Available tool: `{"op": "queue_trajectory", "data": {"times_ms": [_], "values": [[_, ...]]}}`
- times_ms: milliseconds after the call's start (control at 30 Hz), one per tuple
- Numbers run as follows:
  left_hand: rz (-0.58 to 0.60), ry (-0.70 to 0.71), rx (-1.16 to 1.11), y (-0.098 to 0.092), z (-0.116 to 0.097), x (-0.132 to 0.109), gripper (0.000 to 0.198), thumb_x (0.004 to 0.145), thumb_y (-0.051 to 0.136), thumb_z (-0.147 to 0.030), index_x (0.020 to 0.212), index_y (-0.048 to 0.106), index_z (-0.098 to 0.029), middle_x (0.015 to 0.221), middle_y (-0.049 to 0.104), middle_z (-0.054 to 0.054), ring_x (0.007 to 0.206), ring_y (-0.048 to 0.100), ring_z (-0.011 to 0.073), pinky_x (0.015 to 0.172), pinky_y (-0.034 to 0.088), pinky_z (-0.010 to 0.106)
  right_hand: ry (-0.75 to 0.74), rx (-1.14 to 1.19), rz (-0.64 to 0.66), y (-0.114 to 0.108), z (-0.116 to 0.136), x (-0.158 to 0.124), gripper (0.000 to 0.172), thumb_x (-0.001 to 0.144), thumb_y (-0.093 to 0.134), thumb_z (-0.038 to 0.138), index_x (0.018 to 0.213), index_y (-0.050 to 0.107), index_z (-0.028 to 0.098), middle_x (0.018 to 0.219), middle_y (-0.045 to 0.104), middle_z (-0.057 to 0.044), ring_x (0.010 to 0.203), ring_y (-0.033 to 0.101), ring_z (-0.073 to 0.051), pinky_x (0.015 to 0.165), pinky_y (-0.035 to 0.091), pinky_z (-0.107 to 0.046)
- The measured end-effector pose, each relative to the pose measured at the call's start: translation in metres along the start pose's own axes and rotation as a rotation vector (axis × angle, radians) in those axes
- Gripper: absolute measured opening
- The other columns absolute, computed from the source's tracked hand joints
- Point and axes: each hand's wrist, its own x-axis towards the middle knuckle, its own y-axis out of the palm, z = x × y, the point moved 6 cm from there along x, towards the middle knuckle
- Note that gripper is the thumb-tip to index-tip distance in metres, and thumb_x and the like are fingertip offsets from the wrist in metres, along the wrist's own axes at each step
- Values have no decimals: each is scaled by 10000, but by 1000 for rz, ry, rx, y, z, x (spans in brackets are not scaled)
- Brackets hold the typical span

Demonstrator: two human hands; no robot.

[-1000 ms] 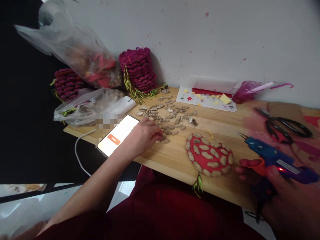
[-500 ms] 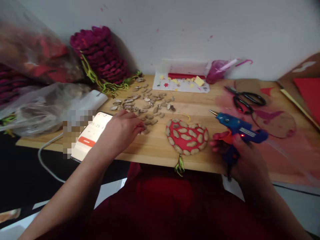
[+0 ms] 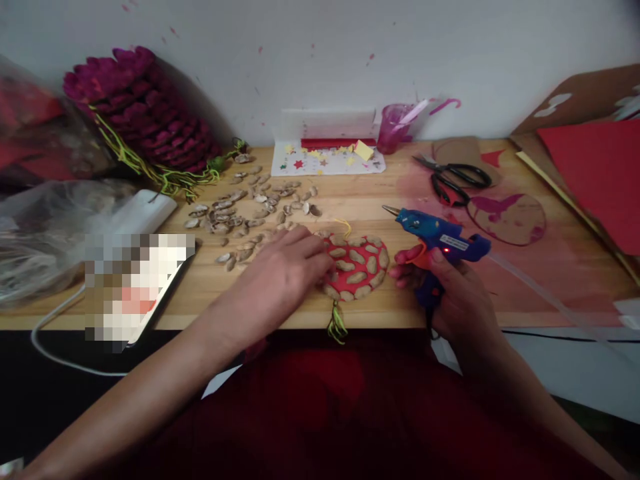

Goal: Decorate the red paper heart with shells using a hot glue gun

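Note:
A red heart (image 3: 371, 248) covered with peanut shells lies near the table's front edge, a green yarn tassel (image 3: 337, 323) hanging from its tip. Over its left side is my left hand (image 3: 295, 267), fingers bent together and pointing down. Its fingertips are partly hidden, so I cannot make out what they hold. To the right of the heart, my right hand (image 3: 455, 287) grips a blue glue gun (image 3: 430, 233) by the handle, fingers around the orange trigger. The gun's metal nozzle points left, and a clear glue stick sticks out of its back.
Loose peanut shells (image 3: 260, 200) are scattered behind my left hand. A lit phone (image 3: 150, 287) and plastic bags are at left, near a purple woven piece (image 3: 150, 120). Scissors (image 3: 457, 177), a cardboard oval (image 3: 510, 219) and red sheets (image 3: 595, 180) lie at right; a purple cup (image 3: 393, 130) stands behind.
My left hand has moved right, from the loose peanut shells to the heart's left side. My right hand still grips the glue gun. The view has turned a little to the right.

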Motion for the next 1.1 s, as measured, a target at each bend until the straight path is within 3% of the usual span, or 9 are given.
{"op": "queue_trajectory", "data": {"times_ms": [400,567,667,767,933,1100], "values": [[145,-2,-9,22,-6,14,175,989,541,-222,978,711,-182,1013,674,91,998,563,260,874,470,407,20,19,24,-1,-1,0,240,747,798,449,779,785,211,770,733,-30,620,699,-144,540,559,-214],[24,-4,-25,6,6,7,204,1005,515,-235,1048,708,-184,975,681,87,920,575,231,831,480,386,31,33,38,-1,-2,0,236,761,788,454,783,786,220,775,738,-30,646,713,-153,563,567,-220],[-82,-68,-2,-7,22,0,217,1003,527,-282,964,713,-177,898,678,78,865,580,218,788,486,369,48,32,29,-2,-3,0,232,734,804,464,770,780,236,778,739,-31,664,722,-180,559,574,-253],[-99,-92,0,-9,30,-5,253,1000,533,-320,884,709,-180,850,672,69,847,585,217,784,490,371,41,17,32,-2,-3,1,227,742,794,471,772,777,246,764,737,-31,676,727,-196,559,578,-273],[-28,-36,-66,2,16,-3,233,1009,494,-225,981,723,-189,940,680,76,907,579,218,814,488,369,17,0,35,-3,-3,1,226,780,767,453,786,782,227,785,740,-35,644,714,-161,562,569,-235],[9,10,-96,10,3,5,210,1004,521,-241,977,724,-194,951,674,78,894,558,216,812,474,361,18,3,24,-1,-1,0,241,755,790,456,779,784,216,764,734,-27,614,698,-149,544,560,-223]]}}
